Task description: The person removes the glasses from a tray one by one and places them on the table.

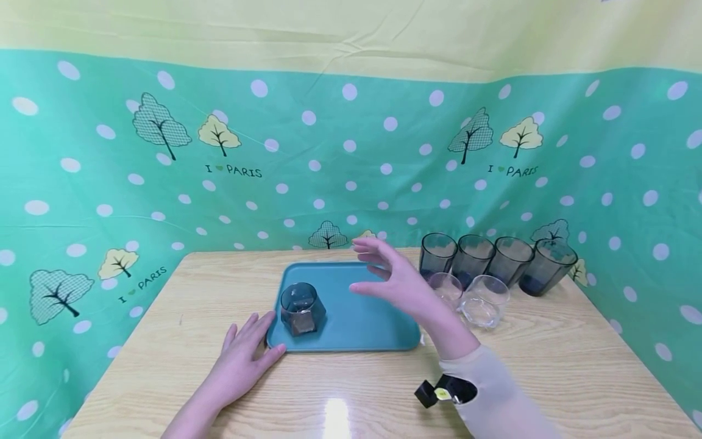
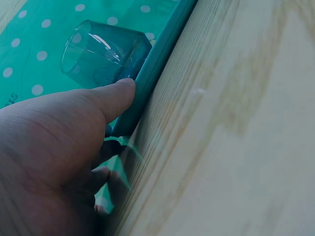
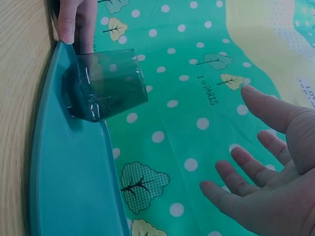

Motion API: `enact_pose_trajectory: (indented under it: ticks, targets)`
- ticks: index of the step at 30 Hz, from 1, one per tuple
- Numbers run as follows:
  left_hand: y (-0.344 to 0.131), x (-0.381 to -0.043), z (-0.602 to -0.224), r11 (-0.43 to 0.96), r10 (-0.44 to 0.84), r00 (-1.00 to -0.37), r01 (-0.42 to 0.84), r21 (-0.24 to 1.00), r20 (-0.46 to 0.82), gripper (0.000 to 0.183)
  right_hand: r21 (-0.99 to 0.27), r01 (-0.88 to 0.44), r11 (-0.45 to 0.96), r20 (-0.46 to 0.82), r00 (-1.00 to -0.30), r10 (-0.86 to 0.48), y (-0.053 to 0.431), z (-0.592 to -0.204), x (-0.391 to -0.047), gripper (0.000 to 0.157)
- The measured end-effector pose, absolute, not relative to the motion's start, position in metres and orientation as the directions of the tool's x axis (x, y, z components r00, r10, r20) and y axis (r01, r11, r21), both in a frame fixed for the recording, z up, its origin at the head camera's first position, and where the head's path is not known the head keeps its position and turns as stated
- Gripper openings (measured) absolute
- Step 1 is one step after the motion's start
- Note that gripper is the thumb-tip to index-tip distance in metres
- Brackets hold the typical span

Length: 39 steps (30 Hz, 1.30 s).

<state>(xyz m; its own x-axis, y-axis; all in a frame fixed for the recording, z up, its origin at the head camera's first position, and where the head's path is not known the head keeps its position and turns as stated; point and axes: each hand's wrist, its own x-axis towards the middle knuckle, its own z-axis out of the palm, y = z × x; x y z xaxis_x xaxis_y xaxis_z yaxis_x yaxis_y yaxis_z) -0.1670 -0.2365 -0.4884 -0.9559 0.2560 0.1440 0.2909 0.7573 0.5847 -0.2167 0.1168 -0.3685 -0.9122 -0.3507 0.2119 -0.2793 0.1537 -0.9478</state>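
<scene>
A blue-green rectangular tray (image 1: 362,326) lies on the wooden table. Near its left end stands one short, smoky faceted glass (image 1: 302,310), upright. My left hand (image 1: 241,364) is at the tray's front left corner, and its thumb touches the rim in the left wrist view. Over the right part of the tray hovers my right hand (image 1: 399,281), its fingers spread and slightly bent, with nothing in it. The right wrist view shows this same empty hand (image 3: 275,179) apart from the smoky glass (image 3: 106,86).
Several tall smoky glasses (image 1: 476,259) stand in a row at the back right. Before them are two short clear glasses, one (image 1: 485,302) beside my right forearm and another (image 1: 445,288) partly behind it. A patterned green cloth (image 1: 351,164) hangs behind the table (image 1: 307,390).
</scene>
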Motion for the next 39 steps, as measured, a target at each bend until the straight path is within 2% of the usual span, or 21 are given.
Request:
enact_pose_trajectory:
  ticks: [17,39]
  targets:
    - [-0.236,-0.167,-0.486,0.757,0.263,-0.952,0.304,0.579,0.156,0.081,-0.952,-0.261,0.162,0.170,-0.887,-0.430,0.066,-0.401,-0.229,0.081]
    - [-0.236,-0.166,-0.485,0.764,0.265,-0.951,0.307,0.568,0.158,0.080,-0.949,-0.225,0.222,0.096,-0.874,-0.476,0.045,-0.433,-0.226,0.083]
